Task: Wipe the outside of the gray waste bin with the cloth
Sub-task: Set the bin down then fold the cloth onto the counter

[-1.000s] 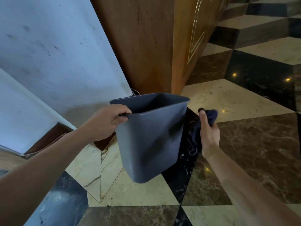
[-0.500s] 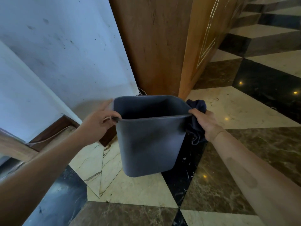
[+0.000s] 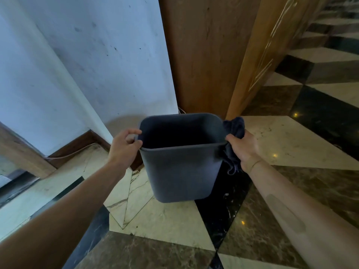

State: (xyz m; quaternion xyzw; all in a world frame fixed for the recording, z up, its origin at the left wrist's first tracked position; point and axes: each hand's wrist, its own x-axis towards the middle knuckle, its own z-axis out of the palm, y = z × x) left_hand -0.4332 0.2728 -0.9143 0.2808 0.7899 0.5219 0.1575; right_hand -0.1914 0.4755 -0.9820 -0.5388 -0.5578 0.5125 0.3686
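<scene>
The gray waste bin (image 3: 180,171) is upright in the middle of the view, its base at the marble floor, its dark inside showing no contents. My left hand (image 3: 124,146) pinches the bin's left rim between thumb and fingers. My right hand (image 3: 242,148) is closed around a dark blue cloth (image 3: 234,128) and presses it against the bin's right outer wall near the rim. Part of the cloth hangs down below my right hand.
A white wall (image 3: 87,65) with a dark skirting board (image 3: 77,146) stands behind and to the left. A wooden cabinet or door panel (image 3: 209,55) rises just behind the bin. The patterned marble floor (image 3: 291,144) spreads out to the right and front.
The bin has gone from tilted and lifted to upright and lower. My right hand with the cloth has moved in from beside the bin to press against its right wall.
</scene>
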